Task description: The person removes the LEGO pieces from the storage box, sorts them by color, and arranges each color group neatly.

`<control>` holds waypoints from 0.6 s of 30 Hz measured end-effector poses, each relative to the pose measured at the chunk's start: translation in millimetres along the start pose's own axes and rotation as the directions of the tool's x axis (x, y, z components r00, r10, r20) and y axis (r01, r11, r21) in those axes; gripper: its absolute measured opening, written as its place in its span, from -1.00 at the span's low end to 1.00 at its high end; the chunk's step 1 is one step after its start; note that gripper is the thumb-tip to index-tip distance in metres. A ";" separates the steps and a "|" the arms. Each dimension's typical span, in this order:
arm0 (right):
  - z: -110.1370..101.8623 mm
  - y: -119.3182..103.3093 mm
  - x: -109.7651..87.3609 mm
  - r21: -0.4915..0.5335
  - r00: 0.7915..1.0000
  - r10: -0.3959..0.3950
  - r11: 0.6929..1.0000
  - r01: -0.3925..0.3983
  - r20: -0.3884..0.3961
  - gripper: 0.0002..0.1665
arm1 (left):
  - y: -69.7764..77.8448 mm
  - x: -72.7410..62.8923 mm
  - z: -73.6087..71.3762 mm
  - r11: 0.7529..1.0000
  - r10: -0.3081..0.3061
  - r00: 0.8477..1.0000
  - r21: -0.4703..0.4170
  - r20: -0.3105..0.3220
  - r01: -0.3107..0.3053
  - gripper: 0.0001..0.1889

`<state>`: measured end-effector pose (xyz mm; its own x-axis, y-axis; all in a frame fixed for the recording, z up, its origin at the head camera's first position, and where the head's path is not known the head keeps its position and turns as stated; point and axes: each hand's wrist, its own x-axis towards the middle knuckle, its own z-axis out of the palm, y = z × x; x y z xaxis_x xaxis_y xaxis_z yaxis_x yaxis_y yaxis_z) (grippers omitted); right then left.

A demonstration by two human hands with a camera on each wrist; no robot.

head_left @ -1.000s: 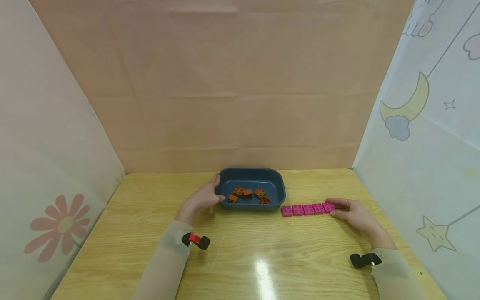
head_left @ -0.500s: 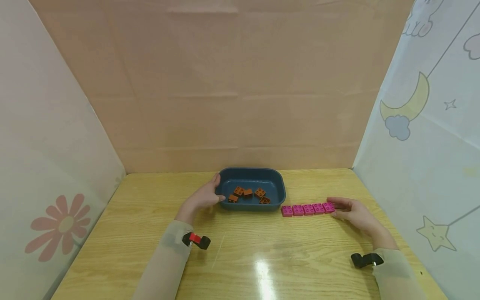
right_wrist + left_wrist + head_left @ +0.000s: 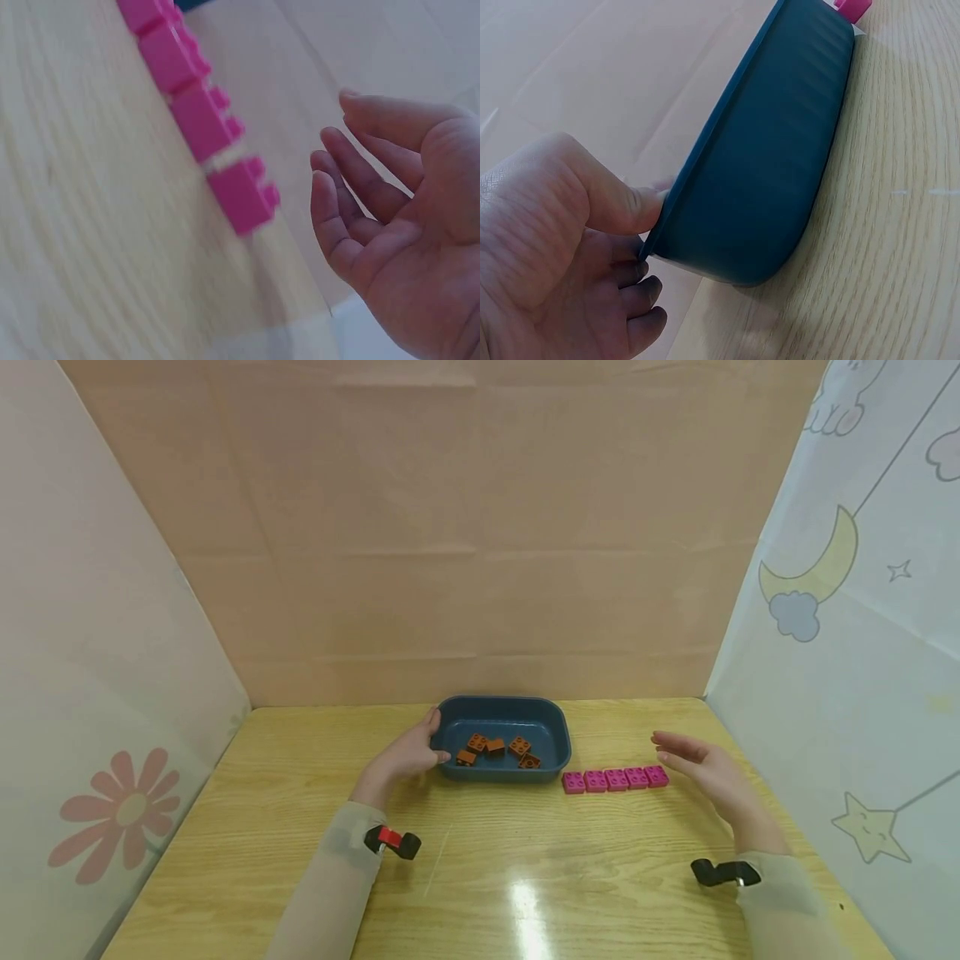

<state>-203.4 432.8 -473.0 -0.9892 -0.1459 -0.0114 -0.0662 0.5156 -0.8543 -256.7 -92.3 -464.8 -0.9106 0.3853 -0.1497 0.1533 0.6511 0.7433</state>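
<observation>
A dark blue bin (image 3: 502, 774) stands near the back of the table, with several brown toy bricks (image 3: 477, 742) loose inside it. My left hand (image 3: 401, 758) grips the bin's left rim; in the left wrist view the thumb is on the near side of the bin's edge (image 3: 705, 142). To the right of the bin, several pink toy bricks (image 3: 617, 779) lie studs up in a row. Just above and right of the row's right end brick (image 3: 244, 196), my right hand (image 3: 708, 772) hovers, fingers relaxed and holding nothing.
The wooden table (image 3: 480, 868) runs up to a tan back cloth (image 3: 465, 568). White printed cloths hang at the left (image 3: 112, 652) and right (image 3: 847, 652) sides. The bin's right front corner is close to the row's left end.
My right hand has let go of the right end pink brick and lifted up from it. The left hand and the bin have stayed put.
</observation>
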 end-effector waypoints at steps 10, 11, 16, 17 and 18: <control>54.6 -48.4 35.9 0.153 0.994 -0.104 0.983 0.100 0.016 -0.35 | -0.4 0.3 -0.2 1.000 -0.006 1.000 0.019 -0.006 0.006 -0.02; 61.3 -53.4 40.4 0.175 0.992 -0.121 0.978 0.116 0.020 -0.37 | -0.2 0.2 -0.2 1.000 -0.005 1.000 0.016 -0.005 0.005 -0.02; 96.9 -81.6 59.4 0.235 0.978 -0.197 0.956 0.177 0.066 -0.43 | 0.3 -0.4 -0.7 1.000 -0.002 1.000 0.010 -0.001 0.002 -0.01; 104.5 -87.2 63.0 0.239 0.975 -0.207 0.954 0.183 0.080 -0.43 | 0.3 -0.3 -0.7 1.000 -0.003 1.000 0.011 0.000 0.003 0.00; 112.1 -92.1 66.7 0.236 0.972 -0.213 0.954 0.185 0.098 -0.43 | 0.4 -0.4 -0.7 1.000 -0.004 1.000 0.013 0.000 0.004 0.00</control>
<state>-248.6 281.0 -453.3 -0.9349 -0.3340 0.1198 -0.2152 0.2653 -0.9399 -256.6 -92.7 -464.0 -0.9110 0.3830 -0.1528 0.1549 0.6612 0.7341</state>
